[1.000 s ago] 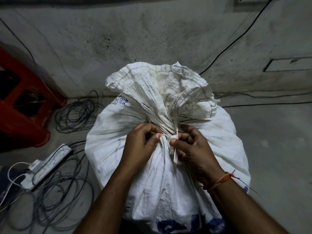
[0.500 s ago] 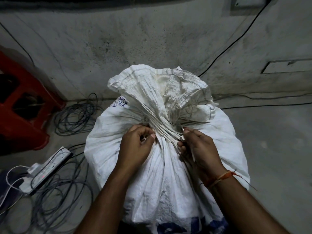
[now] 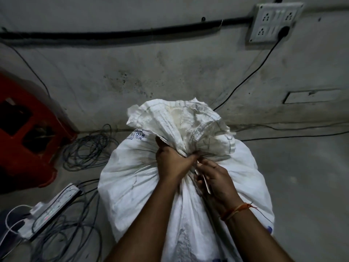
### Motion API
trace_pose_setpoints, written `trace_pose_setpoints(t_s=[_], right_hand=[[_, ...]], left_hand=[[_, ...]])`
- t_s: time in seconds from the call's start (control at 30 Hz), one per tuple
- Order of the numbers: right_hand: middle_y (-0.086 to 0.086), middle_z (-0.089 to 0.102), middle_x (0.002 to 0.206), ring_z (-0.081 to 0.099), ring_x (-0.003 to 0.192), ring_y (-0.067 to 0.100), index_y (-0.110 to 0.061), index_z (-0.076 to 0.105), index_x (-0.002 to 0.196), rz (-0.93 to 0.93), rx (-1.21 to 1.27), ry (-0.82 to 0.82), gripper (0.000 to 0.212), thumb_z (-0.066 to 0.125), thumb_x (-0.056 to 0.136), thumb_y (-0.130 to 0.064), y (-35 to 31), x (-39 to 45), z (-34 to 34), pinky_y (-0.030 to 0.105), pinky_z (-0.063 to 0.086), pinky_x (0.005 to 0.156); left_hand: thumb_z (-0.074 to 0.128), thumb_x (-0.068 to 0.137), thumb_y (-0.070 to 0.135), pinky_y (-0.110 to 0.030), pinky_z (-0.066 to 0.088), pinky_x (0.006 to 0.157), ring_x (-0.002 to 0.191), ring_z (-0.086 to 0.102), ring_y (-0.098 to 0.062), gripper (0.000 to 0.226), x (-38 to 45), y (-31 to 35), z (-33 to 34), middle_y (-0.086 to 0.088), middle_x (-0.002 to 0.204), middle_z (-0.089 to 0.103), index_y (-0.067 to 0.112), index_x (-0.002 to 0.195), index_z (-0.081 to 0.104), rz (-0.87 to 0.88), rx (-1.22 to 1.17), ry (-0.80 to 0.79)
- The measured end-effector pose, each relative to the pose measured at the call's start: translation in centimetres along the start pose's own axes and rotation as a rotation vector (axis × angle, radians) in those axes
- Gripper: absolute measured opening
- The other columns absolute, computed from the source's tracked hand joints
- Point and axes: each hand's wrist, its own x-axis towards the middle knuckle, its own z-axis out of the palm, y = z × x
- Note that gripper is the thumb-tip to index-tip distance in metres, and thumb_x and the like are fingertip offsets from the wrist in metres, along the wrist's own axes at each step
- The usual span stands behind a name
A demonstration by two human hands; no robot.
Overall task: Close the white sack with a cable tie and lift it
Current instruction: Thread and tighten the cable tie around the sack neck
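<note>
The full white woven sack [image 3: 132, 188] stands on the floor in front of me, its mouth bunched into a ruffled top [image 3: 179, 121]. My left hand [image 3: 172, 161] is clenched around the gathered neck from the left. Just right of the neck, my right hand [image 3: 213, 178] grips the pale tail of the cable tie [image 3: 205, 183], which runs down under its fingers. The tie's loop around the neck is hidden by my hands.
A red plastic stool [image 3: 24, 137] stands at the left by the wall. Coiled grey cables [image 3: 88, 148] and a white power strip [image 3: 54, 203] lie on the floor at the left. A wall socket panel [image 3: 273, 21] with a black cord sits at the upper right.
My left hand went from pinching at the neck to clenching it whole. My right hand closed in toward the neck with the tie's tail. The view tilted up, showing more wall.
</note>
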Motion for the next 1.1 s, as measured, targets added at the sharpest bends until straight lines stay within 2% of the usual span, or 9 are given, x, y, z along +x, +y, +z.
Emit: trace_pose_setpoints(t_s=[0.1, 0.2, 0.27, 0.37, 0.47, 0.77, 0.87, 0.97, 1.1], right_hand=[[0.008, 0.053, 0.056, 0.049, 0.042, 0.015, -0.010, 0.067, 0.079, 0.059, 0.047, 0.041, 0.020, 0.057, 0.091, 0.003, -0.2, -0.1, -0.3, 0.018, 0.040, 0.036], [0.005, 0.054, 0.055, 0.051, 0.042, 0.011, -0.012, 0.068, 0.082, 0.062, 0.068, 0.020, 0.021, 0.057, 0.092, 0.003, -0.5, -0.2, -1.1, 0.018, 0.045, 0.039], [0.002, 0.057, 0.057, 0.051, 0.044, 0.011, -0.010, 0.073, 0.094, -0.010, -0.012, 0.031, 0.017, 0.060, 0.092, 0.000, -1.0, -0.4, -1.8, 0.020, 0.046, 0.042], [0.003, 0.059, 0.062, 0.052, 0.050, 0.012, -0.007, 0.075, 0.105, -0.101, -0.092, 0.051, 0.019, 0.063, 0.091, -0.002, -1.8, -1.4, -2.7, 0.023, 0.045, 0.047], [0.004, 0.059, 0.063, 0.056, 0.052, 0.010, -0.012, 0.080, 0.091, -0.162, -0.029, 0.078, 0.023, 0.062, 0.091, 0.002, -2.7, -2.8, -3.1, 0.020, 0.048, 0.047], [-0.006, 0.077, 0.089, 0.067, 0.072, 0.003, -0.014, 0.072, 0.114, -0.447, -0.101, 0.157, 0.031, 0.062, 0.091, 0.005, -5.9, -7.8, -6.6, 0.014, 0.054, 0.065], [-0.004, 0.077, 0.112, 0.071, 0.098, 0.006, -0.015, 0.072, 0.121, -0.481, -0.395, 0.208, 0.035, 0.066, 0.091, 0.002, -6.6, -9.1, -8.8, 0.026, 0.056, 0.089], [-0.002, 0.074, 0.108, 0.066, 0.089, 0.006, -0.013, 0.070, 0.126, -0.523, -0.887, 0.265, 0.036, 0.066, 0.091, -0.004, -6.8, -8.9, -9.7, 0.025, 0.050, 0.084], [0.011, 0.068, 0.109, 0.064, 0.107, 0.026, -0.023, 0.064, 0.134, -0.539, -1.349, 0.199, 0.045, 0.060, 0.093, -0.009, -6.2, -6.9, -9.7, 0.030, 0.047, 0.089]], left_hand=[[0.087, 0.055, 0.064, -0.039, 0.056, 0.090, 0.115, 0.066, -0.039, 0.116, 0.0, 1.2, 0.7, -0.022, 0.119, 0.071, 0.000, 0.141, 0.043, -0.071, -0.024, 0.113], [0.086, 0.064, 0.057, -0.038, 0.055, 0.080, 0.107, 0.071, -0.038, 0.075, 0.2, 1.2, 0.4, -0.021, 0.110, 0.076, 0.007, 0.117, 0.068, -0.111, -0.112, 0.183], [0.084, 0.069, 0.057, -0.039, 0.055, 0.082, 0.108, 0.071, -0.038, 0.068, 0.4, 0.8, 0.0, -0.022, 0.110, 0.076, 0.003, 0.110, 0.074, -0.139, -0.160, 0.202], [0.085, 0.073, 0.052, -0.039, 0.052, 0.096, 0.121, 0.065, -0.036, 0.076, -0.4, 0.3, -0.5, -0.020, 0.125, 0.071, 0.003, 0.126, 0.063, -0.135, -0.205, 0.185], [0.085, 0.073, 0.050, -0.038, 0.052, 0.092, 0.118, 0.066, -0.037, 0.074, -1.4, 0.2, -0.9, -0.020, 0.122, 0.072, 0.004, 0.125, 0.058, -0.109, -0.230, 0.143], [0.076, 0.087, 0.036, -0.037, 0.048, 0.098, 0.125, 0.061, -0.039, 0.061, -3.0, 0.2, -3.2, -0.022, 0.132, 0.065, 0.002, 0.133, 0.054, -0.096, -0.224, 0.100], [0.079, 0.084, 0.037, -0.039, 0.050, 0.093, 0.119, 0.064, -0.042, 0.063, -3.4, 0.7, -3.5, -0.026, 0.127, 0.067, -0.002, 0.125, 0.052, -0.157, -0.214, 0.088], [0.090, 0.070, 0.045, -0.040, 0.053, 0.094, 0.117, 0.066, -0.040, 0.081, -3.7, 0.7, -3.4, -0.025, 0.125, 0.068, -0.001, 0.121, 0.048, -0.195, -0.204, 0.052], [0.095, 0.046, 0.062, -0.045, 0.050, 0.104, 0.128, 0.058, -0.040, 0.111, -3.4, 1.3, -2.6, -0.019, 0.131, 0.065, 0.001, 0.126, 0.047, -0.220, -0.147, 0.050]])
